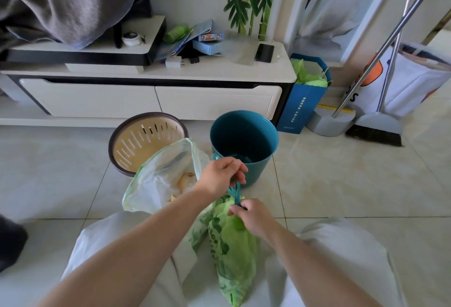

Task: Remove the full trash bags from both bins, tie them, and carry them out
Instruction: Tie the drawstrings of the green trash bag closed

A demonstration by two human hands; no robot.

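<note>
Left hand: fingers are curled round a teal plastic drawstring and hold it stretched upward from a bag's neck.
Right hand: thumb and fingertips pinch the gathered neck of the same bag, right where the drawstring comes out.
Low white cabinet with two drawers: runs along the wall behind both bins.
Grey draped cloth: hangs over the cabinet's left end.
Green leaf-patterned plastic trash bag: out of its bin — it lies between the person's white-clad legs, neck uppermost, mouth drawn closed between the two hands.
White translucent plastic trash bag with a green hem: on the floor just left of the green bag, mouth gaping, leaning against the beige bin and partly behind the left forearm.
Round beige slotted plastic bin with a dark brown rim: upright in front of the cabinet.
Round teal plastic bin: upright just to the right of the beige bin, its handle behind the left hand.
Blue paper carrier bag: stands at the cabinet's right end — green plastic pokes from its top.
Grey broom with a metal handle: leans near the carrier bag.
Black phone: flat on the cabinet top, near its right end.
</note>
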